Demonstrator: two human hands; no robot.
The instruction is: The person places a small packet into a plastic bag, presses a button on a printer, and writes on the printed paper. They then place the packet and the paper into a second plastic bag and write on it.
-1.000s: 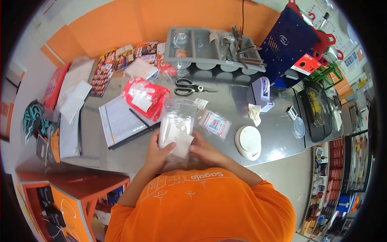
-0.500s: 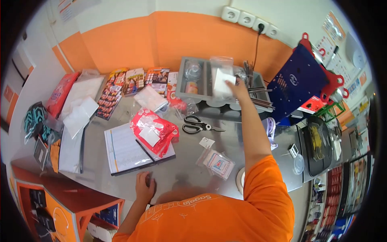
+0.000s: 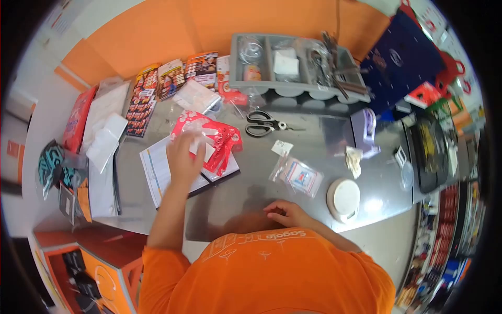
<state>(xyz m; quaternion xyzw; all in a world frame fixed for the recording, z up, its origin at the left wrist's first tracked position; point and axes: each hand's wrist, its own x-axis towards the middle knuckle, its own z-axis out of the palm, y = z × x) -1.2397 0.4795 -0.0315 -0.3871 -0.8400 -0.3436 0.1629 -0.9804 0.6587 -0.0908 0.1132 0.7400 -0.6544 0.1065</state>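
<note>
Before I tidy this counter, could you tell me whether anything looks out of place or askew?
Nothing is spilled or broken. The red-and-white bags under the left hand lie in a crumpled heap across the clipboard's sheet, and open scissors lie loose on the counter.

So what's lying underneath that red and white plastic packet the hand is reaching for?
The red and white packet lies partly on a printed sheet on a dark clipboard, with a black pen poking out beneath. The left hand covers part of it; anything else under it is hidden.
</note>
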